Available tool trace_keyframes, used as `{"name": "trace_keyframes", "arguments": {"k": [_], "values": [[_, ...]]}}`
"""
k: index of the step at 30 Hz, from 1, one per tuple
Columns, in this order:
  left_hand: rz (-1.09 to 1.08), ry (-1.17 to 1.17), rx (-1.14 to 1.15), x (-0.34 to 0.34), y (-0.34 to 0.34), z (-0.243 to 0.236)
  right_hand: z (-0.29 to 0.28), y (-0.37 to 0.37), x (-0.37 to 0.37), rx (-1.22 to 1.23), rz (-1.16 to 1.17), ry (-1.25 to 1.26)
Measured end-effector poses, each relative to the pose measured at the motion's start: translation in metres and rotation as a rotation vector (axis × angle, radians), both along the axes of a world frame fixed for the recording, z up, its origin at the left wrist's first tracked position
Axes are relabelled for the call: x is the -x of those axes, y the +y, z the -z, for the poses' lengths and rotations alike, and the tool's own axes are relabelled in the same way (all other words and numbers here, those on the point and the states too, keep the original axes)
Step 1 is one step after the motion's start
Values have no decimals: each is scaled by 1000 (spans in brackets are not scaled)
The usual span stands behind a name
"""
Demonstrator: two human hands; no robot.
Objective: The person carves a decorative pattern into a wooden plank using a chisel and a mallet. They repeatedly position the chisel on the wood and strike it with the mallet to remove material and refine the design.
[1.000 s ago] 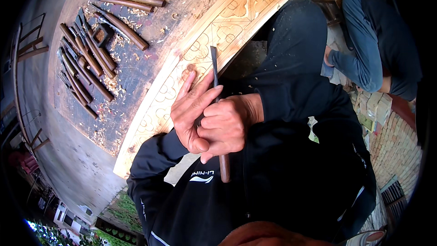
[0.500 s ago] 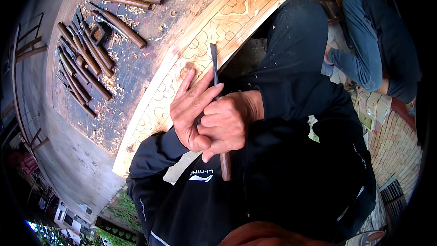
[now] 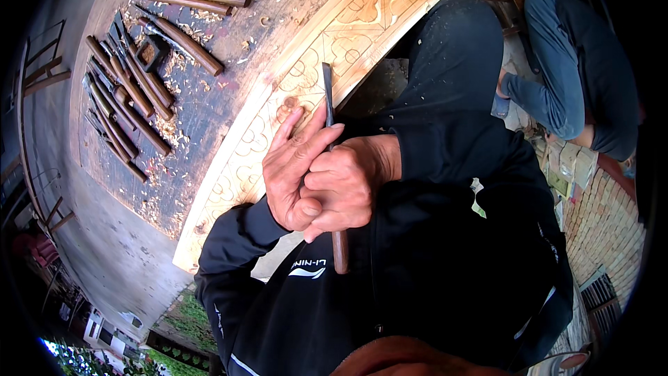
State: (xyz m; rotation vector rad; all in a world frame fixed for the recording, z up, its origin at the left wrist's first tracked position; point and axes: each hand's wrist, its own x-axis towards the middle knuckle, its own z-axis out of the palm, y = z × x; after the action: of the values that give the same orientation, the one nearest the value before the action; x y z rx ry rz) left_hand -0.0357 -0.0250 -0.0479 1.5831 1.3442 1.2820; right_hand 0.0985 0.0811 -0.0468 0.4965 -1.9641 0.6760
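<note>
A wood chisel (image 3: pixel 328 94) with a dark steel blade and a brown handle lies across a pale carved board (image 3: pixel 240 129). Its blade tip rests on or just over the board's flower pattern. My right hand (image 3: pixel 341 184) is closed in a fist around the chisel, and the handle's end sticks out below it. Beside it, my left hand (image 3: pixel 284 181) has its fingers stretched toward the board, the shaft passing between them. One left fingertip crosses over the shaft; others lie against the board. The two hands touch, and the grip inside them is partly hidden.
Several carving tools (image 3: pixel 129 90) with wooden handles lie on the dark worktable (image 3: pixel 233 49) to the left, among wood shavings (image 3: pixel 184 136). A small dark square block (image 3: pixel 151 53) sits with them. Another person (image 3: pixel 591 63) sits at upper right, near a wooden stool (image 3: pixel 508 10).
The chisel has shifted slightly: its tip is a little farther up the board and its handle end a little farther left. Both hands have moved slightly with it, keeping their hold.
</note>
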Motion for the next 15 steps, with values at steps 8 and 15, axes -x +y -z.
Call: {"name": "trace_keyframes", "arguments": {"k": [8,15], "values": [[46,-50,39,5,4,-3,4,-1,4,-10,44,11],[111,-166,99,11,8,-9,-3,0,6,8,104,-29]]}}
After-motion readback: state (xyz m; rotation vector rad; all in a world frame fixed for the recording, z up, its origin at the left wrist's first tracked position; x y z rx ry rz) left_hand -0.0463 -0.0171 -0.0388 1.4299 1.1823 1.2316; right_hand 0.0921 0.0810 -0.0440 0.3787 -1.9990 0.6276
